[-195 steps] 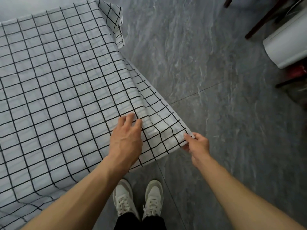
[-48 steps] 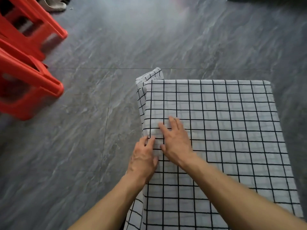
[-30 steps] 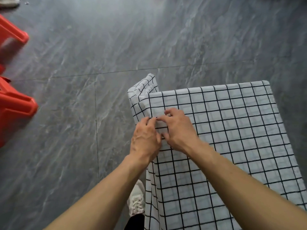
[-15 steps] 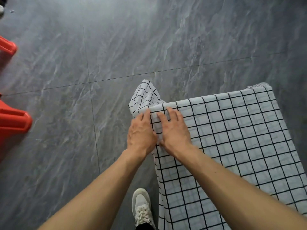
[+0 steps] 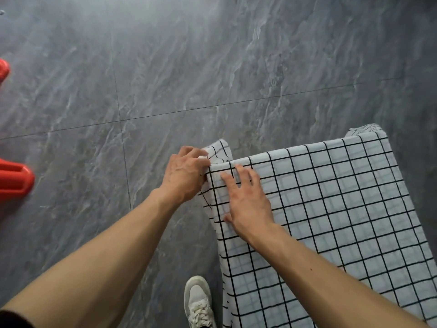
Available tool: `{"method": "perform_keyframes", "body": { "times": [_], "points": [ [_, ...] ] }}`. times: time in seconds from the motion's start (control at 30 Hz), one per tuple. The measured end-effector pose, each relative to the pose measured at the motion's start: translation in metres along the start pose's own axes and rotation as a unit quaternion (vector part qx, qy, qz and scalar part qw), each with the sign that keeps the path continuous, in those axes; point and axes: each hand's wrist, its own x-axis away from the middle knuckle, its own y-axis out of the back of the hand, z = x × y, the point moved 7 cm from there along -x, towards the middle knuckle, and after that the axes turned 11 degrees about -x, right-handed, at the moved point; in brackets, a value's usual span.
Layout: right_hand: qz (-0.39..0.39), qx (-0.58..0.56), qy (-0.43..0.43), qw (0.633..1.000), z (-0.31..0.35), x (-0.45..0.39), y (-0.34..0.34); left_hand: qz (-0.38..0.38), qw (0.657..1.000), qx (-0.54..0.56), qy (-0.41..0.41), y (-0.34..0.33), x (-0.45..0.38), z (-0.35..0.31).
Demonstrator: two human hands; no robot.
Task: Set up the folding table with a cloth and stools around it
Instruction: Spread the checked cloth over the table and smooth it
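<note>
Now that the left hand has shifted to pinch the cloth corner, the right hand lies flat beside it (2 stools wait).

My left hand grips the hanging corner of the checked cloth at the table's far left corner, fingers curled into the folds. My right hand lies flat on the cloth just beside it, fingers spread and straight, near the left edge of the tabletop. The cloth covers the top and drapes down the left side. Grey marbled floor tiles lie all around. Two red stools poke in at the left edge. My white sneaker stands beside the hanging cloth.
</note>
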Motion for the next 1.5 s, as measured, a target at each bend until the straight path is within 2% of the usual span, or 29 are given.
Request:
{"method": "perform_keyframes", "body": {
  "times": [0.1,0.23,0.33,0.5,0.57,0.7,0.83,1.0,1.13,1.23,1.3,1.43,1.5],
  "points": [
    [0.0,0.002,-0.002,1.0,0.0,0.0,-0.001,-0.06,0.998,-0.013,-0.007,0.004,0.001,0.011],
    [-0.004,0.005,-0.004,1.0,0.001,-0.001,-0.001,-0.063,0.994,-0.079,0.05,0.004,0.006,0.035],
    [-0.006,0.005,-0.008,1.0,0.001,-0.001,-0.002,-0.095,0.991,-0.057,0.071,0.011,0.011,0.034],
    [-0.01,0.003,-0.011,1.0,0.0,-0.001,-0.001,-0.152,0.986,0.046,-0.044,0.024,0.026,-0.03],
    [-0.008,0.006,-0.01,1.0,0.0,-0.001,0.0,-0.147,0.985,0.059,-0.072,0.016,0.03,-0.049],
    [-0.007,0.01,-0.007,1.0,-0.002,-0.002,0.0,-0.142,0.985,0.095,-0.033,0.011,0.029,-0.048],
    [-0.015,-0.002,0.011,1.0,-0.006,0.0,-0.001,-0.132,0.989,0.062,-0.029,0.012,0.031,-0.054],
    [-0.015,-0.07,0.035,0.997,-0.028,0.02,0.007,-0.094,0.995,0.014,-0.013,0.011,0.04,-0.062],
    [-0.017,-0.059,-0.015,0.998,-0.071,0.057,0.008,-0.077,0.997,-0.02,0.01,0.008,0.043,-0.067],
    [-0.004,-0.039,-0.081,0.996,-0.107,0.087,0.002,-0.083,0.995,-0.058,0.026,0.007,0.048,-0.075],
    [-0.006,-0.024,-0.094,0.995,-0.118,0.097,0.0,-0.09,0.994,-0.063,0.026,0.007,0.057,-0.09],
    [-0.032,-0.018,-0.092,0.995,-0.119,0.092,0.004,-0.052,0.995,-0.072,-0.05,-0.01,0.089,-0.152],
    [-0.037,-0.011,-0.088,0.995,-0.12,0.092,0.004,-0.021,0.996,-0.072,-0.053,-0.023,0.105,-0.174]
  ]
}}
